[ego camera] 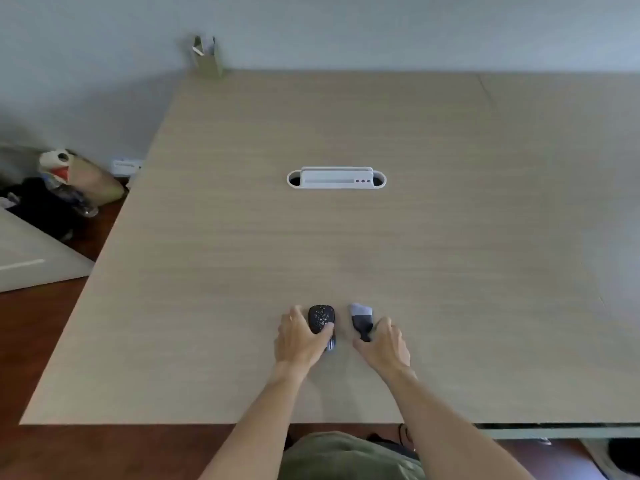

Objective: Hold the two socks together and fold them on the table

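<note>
A small black rolled sock speckled with white dots (pixel 321 319) lay on the pale wood-grain table near its front edge, rounded end pointing away from me, its near end showing a bluish striped edge under my fingers. I gripped it with my left hand (pixel 298 337). Just beside it, apart, lay a folded sock of light grey-blue and dark navy (pixel 361 321), pale end farthest from me, dark narrow end pinched in my right hand (pixel 382 344).
</note>
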### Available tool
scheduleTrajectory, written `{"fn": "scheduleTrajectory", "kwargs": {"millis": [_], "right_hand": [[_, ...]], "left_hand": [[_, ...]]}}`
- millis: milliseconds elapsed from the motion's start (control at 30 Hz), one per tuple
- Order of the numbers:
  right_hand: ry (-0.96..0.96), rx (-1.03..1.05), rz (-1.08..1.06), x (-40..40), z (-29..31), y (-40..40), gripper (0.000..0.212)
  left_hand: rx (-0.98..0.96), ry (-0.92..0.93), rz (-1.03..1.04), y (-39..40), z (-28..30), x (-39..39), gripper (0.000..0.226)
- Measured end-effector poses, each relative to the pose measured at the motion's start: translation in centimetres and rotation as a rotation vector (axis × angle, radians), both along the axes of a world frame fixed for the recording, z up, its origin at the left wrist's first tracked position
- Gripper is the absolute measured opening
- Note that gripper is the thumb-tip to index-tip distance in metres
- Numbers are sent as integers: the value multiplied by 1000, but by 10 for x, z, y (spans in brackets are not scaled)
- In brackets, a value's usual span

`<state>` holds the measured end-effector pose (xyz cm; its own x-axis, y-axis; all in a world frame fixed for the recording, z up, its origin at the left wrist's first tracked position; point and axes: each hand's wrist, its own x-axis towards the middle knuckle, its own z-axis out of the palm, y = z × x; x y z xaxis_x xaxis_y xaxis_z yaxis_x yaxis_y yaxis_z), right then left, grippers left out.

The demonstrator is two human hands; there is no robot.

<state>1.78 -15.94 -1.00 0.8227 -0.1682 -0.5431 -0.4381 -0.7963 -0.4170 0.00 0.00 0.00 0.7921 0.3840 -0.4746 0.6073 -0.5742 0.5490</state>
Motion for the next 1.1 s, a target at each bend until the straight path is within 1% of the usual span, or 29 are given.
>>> {"fn": "scheduleTrajectory", "kwargs": {"millis": [67, 100, 167, 233, 367, 467, 533, 633, 733, 800, 867, 933, 967, 1033, 1100], "right_hand": [[-15, -42, 54, -3, 2, -2, 34], [-22, -30, 67, -4, 1, -4, 27], [-48, 28, 50, -4, -2, -12, 15], [-91, 100, 62, 1, -1, -18, 14], [-172, 200, 73, 16, -1, -19, 9], [-210, 263, 163, 27, 4, -12, 12], [-190, 274, 248, 33, 6, -8, 16], [-136, 185, 361, 39, 5, -9, 26], [-93, 79, 408, 44, 8, -16, 19], [-113, 14, 417, 49, 10, -18, 19], [-137, 49, 413, 52, 13, -14, 17], [-117, 127, 444, 53, 12, -8, 17], [-101, 131, 474, 52, 12, -6, 18], [-57, 80, 518, 52, 15, -7, 17], [-60, 1, 528, 56, 18, -11, 20]], "left_hand": [[-18, 28, 26, -14, -2, -3, 79], [-10, 40, 24, -21, -3, -6, 82], [44, 39, 33, -31, -5, -9, 76], [97, 13, 33, -32, -9, -11, 65], [108, -34, 20, -30, -14, -13, 61], [85, -29, 19, -26, -17, -10, 57], [72, -25, 18, -24, -18, -7, 55], [85, -8, -3, -22, -19, -5, 54], [112, 7, -27, -21, -19, -4, 51], [122, 9, -39, -20, -19, -3, 50], [126, 7, -43, -19, -20, -3, 51], [131, 6, -46, -19, -20, -3, 52], [133, 7, -49, -18, -21, -4, 52], [134, 9, -57, -17, -21, -3, 52], [140, 12, -68, -16, -22, -3, 51]]}}
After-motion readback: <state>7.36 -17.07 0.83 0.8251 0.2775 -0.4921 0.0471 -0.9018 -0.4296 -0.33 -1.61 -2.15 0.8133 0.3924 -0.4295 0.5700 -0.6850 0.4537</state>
